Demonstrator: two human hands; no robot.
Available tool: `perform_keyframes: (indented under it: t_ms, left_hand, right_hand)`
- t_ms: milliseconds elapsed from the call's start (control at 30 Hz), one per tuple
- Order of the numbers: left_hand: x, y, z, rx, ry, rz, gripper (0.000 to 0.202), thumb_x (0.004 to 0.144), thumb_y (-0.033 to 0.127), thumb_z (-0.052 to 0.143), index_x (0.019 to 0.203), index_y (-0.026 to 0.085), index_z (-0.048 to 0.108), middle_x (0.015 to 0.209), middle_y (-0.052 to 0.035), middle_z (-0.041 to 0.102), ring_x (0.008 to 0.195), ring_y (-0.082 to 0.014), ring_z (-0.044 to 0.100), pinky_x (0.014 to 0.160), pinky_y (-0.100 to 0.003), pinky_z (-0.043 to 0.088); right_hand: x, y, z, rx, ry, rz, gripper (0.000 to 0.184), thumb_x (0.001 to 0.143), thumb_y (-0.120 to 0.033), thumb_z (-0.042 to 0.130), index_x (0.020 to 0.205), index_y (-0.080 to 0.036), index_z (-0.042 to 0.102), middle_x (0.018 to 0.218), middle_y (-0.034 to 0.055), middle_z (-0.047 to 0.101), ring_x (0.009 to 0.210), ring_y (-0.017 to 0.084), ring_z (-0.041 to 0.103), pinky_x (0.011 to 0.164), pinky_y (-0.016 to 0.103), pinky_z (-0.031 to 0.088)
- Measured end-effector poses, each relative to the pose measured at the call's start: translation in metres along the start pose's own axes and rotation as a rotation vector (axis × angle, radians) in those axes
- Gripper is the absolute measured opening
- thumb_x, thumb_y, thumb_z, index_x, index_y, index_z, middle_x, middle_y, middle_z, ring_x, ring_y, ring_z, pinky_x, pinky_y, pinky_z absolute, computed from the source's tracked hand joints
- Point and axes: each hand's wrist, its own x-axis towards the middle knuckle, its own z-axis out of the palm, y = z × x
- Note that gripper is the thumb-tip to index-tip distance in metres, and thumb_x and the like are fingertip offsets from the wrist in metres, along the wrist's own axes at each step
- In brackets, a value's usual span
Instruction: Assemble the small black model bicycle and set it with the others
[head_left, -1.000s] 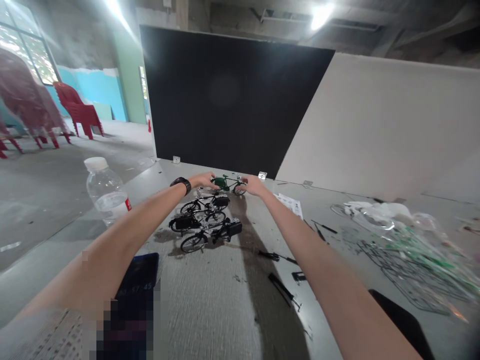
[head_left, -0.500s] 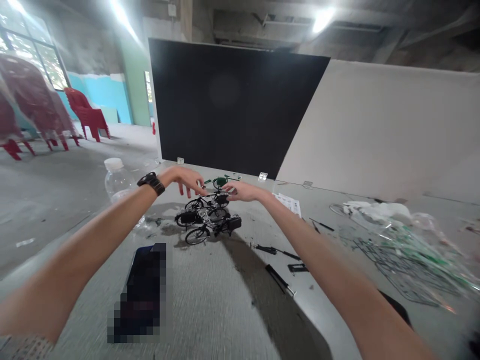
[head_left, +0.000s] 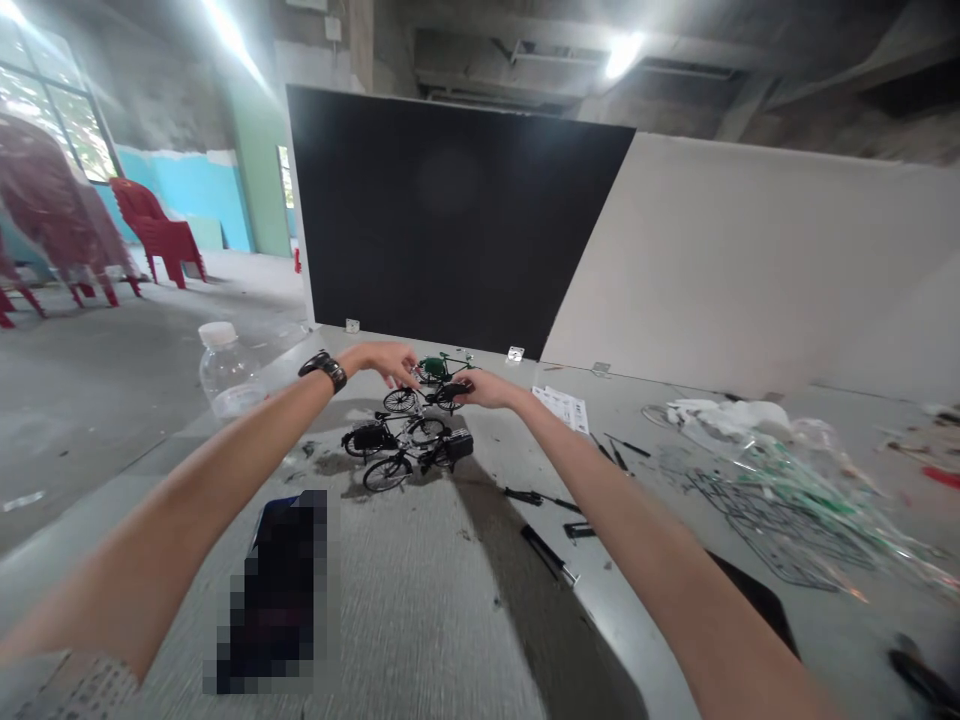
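Observation:
Three black model bicycles stand close together on the grey table (head_left: 450,600); behind them is a green model bicycle (head_left: 437,366). My right hand (head_left: 480,388) is closed in a pinch on the rear of the farthest black bicycle (head_left: 420,397). Wearing a black wrist watch, my left hand (head_left: 386,360) hovers over that bicycle's front end with its fingers apart and hanging down; I see nothing held in it. The other two black bicycles (head_left: 382,438) (head_left: 412,462) stand nearer to me, untouched.
A plastic water bottle (head_left: 225,375) stands at the left edge. A dark phone (head_left: 277,575) lies near me. Small black tools (head_left: 547,552), an instruction sheet (head_left: 561,405) and clear plastic bags with part frames (head_left: 780,490) lie to the right. A black and white board walls the table's far side.
Both hands have left the green bicycle and drawn back toward me to the farthest black bicycle. The right hand has closed on its rear.

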Motion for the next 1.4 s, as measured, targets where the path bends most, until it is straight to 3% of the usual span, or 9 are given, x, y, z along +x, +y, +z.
perform_keyframes:
  t_ms: [200, 367, 633, 767, 867, 933, 1033, 1133, 1400]
  left_hand:
    - [0.046, 0.000, 0.003, 0.020, 0.122, 0.073, 0.067, 0.062, 0.046, 0.081, 0.122, 0.017, 0.069, 0.129, -0.0140, 0.069, 0.099, -0.0260, 0.069, 0.069, -0.026, 0.054]
    - [0.061, -0.002, 0.009, 0.013, 0.164, 0.098, 0.069, 0.068, 0.046, 0.079, 0.127, 0.013, 0.067, 0.129, -0.0164, 0.069, 0.102, -0.0270, 0.069, 0.070, -0.025, 0.053]
    - [0.050, -0.003, 0.010, 0.024, 0.183, 0.069, 0.068, 0.068, 0.051, 0.078, 0.127, 0.019, 0.068, 0.130, -0.0128, 0.069, 0.104, -0.0265, 0.068, 0.075, -0.024, 0.051]
    - [0.033, 0.000, 0.006, 0.159, 0.313, -0.064, 0.079, 0.072, 0.052, 0.076, 0.138, 0.013, 0.057, 0.138, -0.0195, 0.062, 0.116, -0.0325, 0.063, 0.086, -0.030, 0.051]
    - [0.011, 0.007, 0.004, 0.263, 0.369, -0.122, 0.084, 0.077, 0.054, 0.074, 0.144, 0.009, 0.050, 0.142, -0.0239, 0.057, 0.122, -0.0366, 0.060, 0.091, -0.034, 0.051]
    - [-0.008, 0.013, 0.003, 0.225, 0.274, -0.176, 0.087, 0.077, 0.061, 0.072, 0.146, 0.012, 0.049, 0.139, -0.0235, 0.060, 0.114, -0.0369, 0.064, 0.084, -0.036, 0.055]
    - [-0.038, 0.025, 0.002, 0.134, -0.050, -0.217, 0.082, 0.066, 0.067, 0.078, 0.132, 0.021, 0.064, 0.132, -0.0187, 0.066, 0.105, -0.0356, 0.068, 0.075, -0.036, 0.059]
    - [-0.062, 0.032, 0.005, 0.114, -0.302, -0.233, 0.073, 0.056, 0.060, 0.087, 0.119, 0.027, 0.072, 0.130, -0.0146, 0.068, 0.101, -0.0335, 0.070, 0.071, -0.035, 0.061]
    - [-0.082, 0.027, 0.030, 0.225, -0.335, -0.261, 0.037, 0.063, 0.035, 0.082, 0.094, 0.016, 0.074, 0.103, -0.0151, 0.074, 0.090, -0.0304, 0.070, 0.067, -0.037, 0.063]
  right_hand:
    - [-0.013, 0.022, -0.011, 0.014, 0.065, 0.115, 0.026, 0.086, -0.025, 0.070, 0.112, -0.020, 0.073, 0.104, 0.0055, 0.077, 0.089, 0.020, 0.069, 0.076, 0.027, 0.050]
    - [-0.015, 0.034, -0.009, 0.044, 0.102, 0.172, 0.027, 0.084, -0.024, 0.073, 0.111, -0.018, 0.073, 0.100, 0.0052, 0.077, 0.089, 0.020, 0.070, 0.078, 0.027, 0.051]
    - [-0.015, 0.036, -0.007, 0.034, 0.118, 0.234, 0.046, 0.079, -0.034, 0.081, 0.121, -0.019, 0.067, 0.109, 0.0079, 0.077, 0.095, 0.024, 0.071, 0.082, 0.029, 0.053]
    - [-0.028, 0.025, -0.025, -0.124, 0.121, 0.397, 0.066, 0.073, -0.040, 0.087, 0.128, -0.013, 0.061, 0.117, 0.0190, 0.072, 0.098, 0.030, 0.070, 0.078, 0.033, 0.054]
    - [-0.041, 0.003, -0.039, -0.184, 0.200, 0.383, 0.062, 0.078, -0.034, 0.084, 0.130, -0.010, 0.060, 0.122, 0.0221, 0.070, 0.104, 0.030, 0.069, 0.085, 0.035, 0.053]
    - [-0.046, -0.017, -0.040, -0.079, 0.155, 0.218, 0.049, 0.084, -0.034, 0.078, 0.127, -0.016, 0.064, 0.118, 0.0147, 0.072, 0.099, 0.025, 0.070, 0.083, 0.031, 0.054]
    - [-0.044, -0.045, -0.031, 0.049, -0.062, -0.031, 0.030, 0.087, -0.033, 0.074, 0.115, -0.023, 0.074, 0.113, 0.0065, 0.076, 0.097, 0.020, 0.070, 0.081, 0.027, 0.054]
    - [-0.033, -0.063, -0.016, 0.111, -0.193, -0.092, 0.025, 0.086, -0.027, 0.073, 0.111, -0.025, 0.077, 0.112, 0.0051, 0.077, 0.098, 0.019, 0.071, 0.079, 0.027, 0.054]
    - [-0.021, -0.078, 0.009, 0.115, -0.115, -0.059, 0.014, 0.081, -0.023, 0.078, 0.094, -0.020, 0.079, 0.096, 0.0059, 0.078, 0.086, 0.019, 0.071, 0.072, 0.025, 0.051]
